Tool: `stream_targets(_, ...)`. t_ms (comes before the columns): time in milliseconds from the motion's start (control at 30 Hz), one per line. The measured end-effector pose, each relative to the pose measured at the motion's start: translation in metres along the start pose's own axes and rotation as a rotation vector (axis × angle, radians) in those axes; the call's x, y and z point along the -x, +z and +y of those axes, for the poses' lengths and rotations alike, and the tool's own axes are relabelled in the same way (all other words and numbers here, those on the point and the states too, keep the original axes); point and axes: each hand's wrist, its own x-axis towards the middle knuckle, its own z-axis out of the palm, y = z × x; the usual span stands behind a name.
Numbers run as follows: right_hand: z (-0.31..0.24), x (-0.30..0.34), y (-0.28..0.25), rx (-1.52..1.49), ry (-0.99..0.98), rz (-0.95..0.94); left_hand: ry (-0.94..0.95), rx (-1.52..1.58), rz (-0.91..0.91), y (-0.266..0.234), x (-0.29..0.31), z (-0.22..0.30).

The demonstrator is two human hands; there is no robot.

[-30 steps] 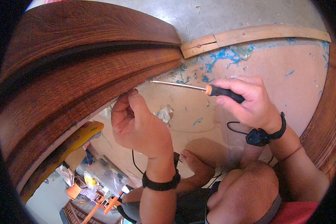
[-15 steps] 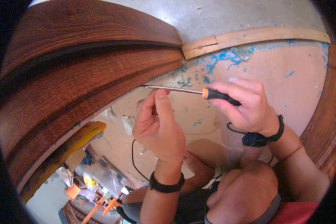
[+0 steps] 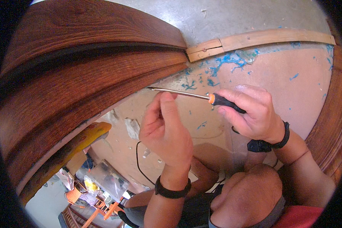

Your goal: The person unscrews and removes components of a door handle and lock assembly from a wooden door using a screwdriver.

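Observation:
My right hand (image 3: 252,114) grips the black and orange handle of a screwdriver (image 3: 224,102). Its thin metal shaft runs left, and the tip (image 3: 150,88) lies at the edge of a dark brown moulded wooden panel (image 3: 83,76). My left hand (image 3: 165,131) is raised below the shaft, with thumb and fingertips pinched together against it a little behind the tip. Anything small between those fingers is hidden. Both wrists wear black bands.
Behind the hands is a pale brown board (image 3: 300,79) flecked with blue paint. A light wooden strip (image 3: 254,38) and grey concrete (image 3: 235,15) lie above it. Also in view: more dark wood (image 3: 330,125) at right, a yellow object (image 3: 85,136) lower left, a thin black cable (image 3: 138,163).
My left hand has moved right, from the wooden panel's edge to the screwdriver shaft. My right hand and the screwdriver have shifted slightly left and down.

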Motion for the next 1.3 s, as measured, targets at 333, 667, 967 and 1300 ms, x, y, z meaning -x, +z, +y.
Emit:
stream_targets(333,0.013,0.005,-0.004,-0.041,0.04,0.016,0.107,-0.043,0.194,0.007,-0.002,0.003)
stream_targets(667,0.018,0.005,-0.005,-0.07,0.054,0.005,0.135,-0.094,0.128,0.011,-0.002,-0.001)
stream_targets(967,0.019,0.007,-0.012,-0.067,0.075,0.012,0.023,-0.048,0.242,0.008,-0.015,-0.002)
stream_targets(1300,0.021,0.008,-0.009,-0.124,0.115,0.075,-0.013,-0.094,0.304,0.012,-0.016,0.013)
